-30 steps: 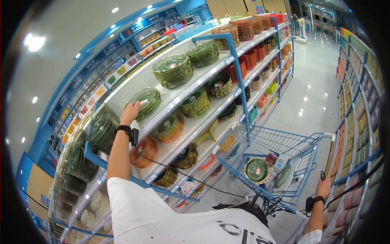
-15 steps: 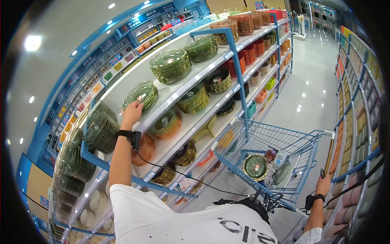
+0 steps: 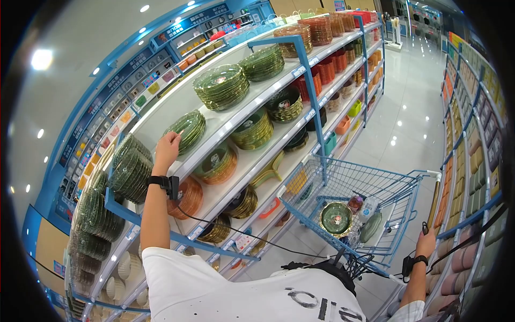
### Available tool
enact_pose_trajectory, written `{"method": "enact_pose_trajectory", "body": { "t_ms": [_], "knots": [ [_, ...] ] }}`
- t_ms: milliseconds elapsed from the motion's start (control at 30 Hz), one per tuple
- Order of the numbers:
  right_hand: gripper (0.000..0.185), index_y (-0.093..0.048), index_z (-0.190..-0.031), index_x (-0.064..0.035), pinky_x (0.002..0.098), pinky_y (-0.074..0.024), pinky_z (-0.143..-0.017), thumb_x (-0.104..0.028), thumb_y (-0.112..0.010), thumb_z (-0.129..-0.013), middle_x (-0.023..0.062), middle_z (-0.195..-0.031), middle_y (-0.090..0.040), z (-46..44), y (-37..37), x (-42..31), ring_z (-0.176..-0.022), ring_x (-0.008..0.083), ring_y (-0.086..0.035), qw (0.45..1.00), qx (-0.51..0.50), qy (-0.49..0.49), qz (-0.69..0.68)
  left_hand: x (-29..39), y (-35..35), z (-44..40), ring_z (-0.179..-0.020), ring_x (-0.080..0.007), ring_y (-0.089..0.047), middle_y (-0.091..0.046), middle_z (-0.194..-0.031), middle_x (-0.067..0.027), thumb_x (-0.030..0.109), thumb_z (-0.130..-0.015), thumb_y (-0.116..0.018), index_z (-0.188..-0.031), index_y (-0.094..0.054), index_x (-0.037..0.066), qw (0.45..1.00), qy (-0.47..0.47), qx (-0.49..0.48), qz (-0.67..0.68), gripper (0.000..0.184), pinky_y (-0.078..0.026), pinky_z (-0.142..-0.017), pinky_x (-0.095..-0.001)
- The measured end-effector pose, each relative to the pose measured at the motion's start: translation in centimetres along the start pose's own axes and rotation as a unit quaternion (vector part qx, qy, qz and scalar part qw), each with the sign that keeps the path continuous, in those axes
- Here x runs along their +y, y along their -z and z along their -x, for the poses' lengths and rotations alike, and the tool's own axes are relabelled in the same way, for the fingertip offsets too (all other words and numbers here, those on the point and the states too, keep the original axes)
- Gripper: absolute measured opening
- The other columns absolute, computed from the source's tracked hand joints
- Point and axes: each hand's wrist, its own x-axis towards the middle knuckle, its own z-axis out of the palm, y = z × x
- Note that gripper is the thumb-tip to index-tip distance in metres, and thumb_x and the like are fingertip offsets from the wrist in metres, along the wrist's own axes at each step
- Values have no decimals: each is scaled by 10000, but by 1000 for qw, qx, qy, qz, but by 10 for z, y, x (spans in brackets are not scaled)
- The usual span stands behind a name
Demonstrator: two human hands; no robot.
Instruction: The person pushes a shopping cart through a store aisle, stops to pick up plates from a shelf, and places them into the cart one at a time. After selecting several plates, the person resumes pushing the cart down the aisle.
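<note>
My left hand [image 3: 167,148] is at the near edge of a short stack of green glass-like plates with gold rims [image 3: 189,133] on the upper shelf. Its fingers are bent and close together; whether they pinch a rim is hidden. My right hand [image 3: 425,244] is closed around the handle [image 3: 435,204] of a blue wire shopping cart [image 3: 370,177]. Inside the cart lie a green gold-rimmed plate with a label [image 3: 337,219], a dark green dish [image 3: 371,227], a purple-capped jar [image 3: 355,203] and a clear wrapped item [image 3: 368,208].
Taller green plate stacks [image 3: 221,88] stand farther along the shelf [image 3: 236,121]. Upright green dishes [image 3: 130,169] are left of my hand. Bowls [image 3: 252,129] fill the level below. A cable [image 3: 230,225] runs from my left wrist. Another stocked shelf [image 3: 472,155] borders the aisle at right.
My left hand has drawn slightly back and left, its fingers more bent. The top plate, which leaned towards me, now looks flatter on its stack. My right hand stays on the cart handle.
</note>
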Motion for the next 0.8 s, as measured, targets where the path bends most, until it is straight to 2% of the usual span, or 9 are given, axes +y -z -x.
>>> {"method": "enact_pose_trajectory", "body": {
  "t_ms": [133, 233, 433, 500, 800],
  "knots": [
    [254, -602, -1039, -58, 493, -512, -746, -206, -662, -841, 210, -911, -679, 0, 5, -3, -857, 415, -648, 1000, -6, -5, 14, 5, 0, 4, -730, -357, -613, -624, -752, -180, 209, -911, -566, -896, -632, 15, 1000, -8, 14, -12, 206, -463, -670, -416],
    [220, -591, -968, -51, 478, -520, -728, -209, -669, -837, 186, -919, -677, 1, 5, -5, -860, 395, -651, 1000, 0, -9, 17, 9, -4, 6, -748, -376, -610, -625, -764, -187, 205, -911, -561, -911, -634, 21, 999, -24, 42, -14, 198, -465, -675, -431],
    [251, -597, -1030, -53, 499, -509, -749, -211, -657, -844, 217, -917, -678, 0, 4, -3, -864, 419, -646, 1000, -7, -4, 13, 12, -12, 12, -803, -404, -612, -646, -817, -200, 209, -905, -557, -921, -646, 41, 998, 0, 40, -49, 190, -470, -693, -463],
    [209, -600, -965, -55, 474, -522, -732, -212, -662, -842, 185, -915, -683, 1, 6, -6, -859, 392, -655, 1000, 2, -14, 13, 7, -15, 11, -807, -404, -615, -649, -820, -199, 212, -906, -556, -919, -649, 45, 997, -14, 53, -47, 191, -471, -697, -466],
    [204, -593, -941, -46, 467, -517, -723, -195, -676, -830, 182, -908, -680, 2, 5, -5, -852, 390, -652, 1000, 11, -7, -1, 14, -12, 10, -794, -400, -623, -665, -837, -187, 219, -909, -558, -930, -669, 64, 994, -13, 87, -64, 192, -477, -706, -471]
  ]
}}
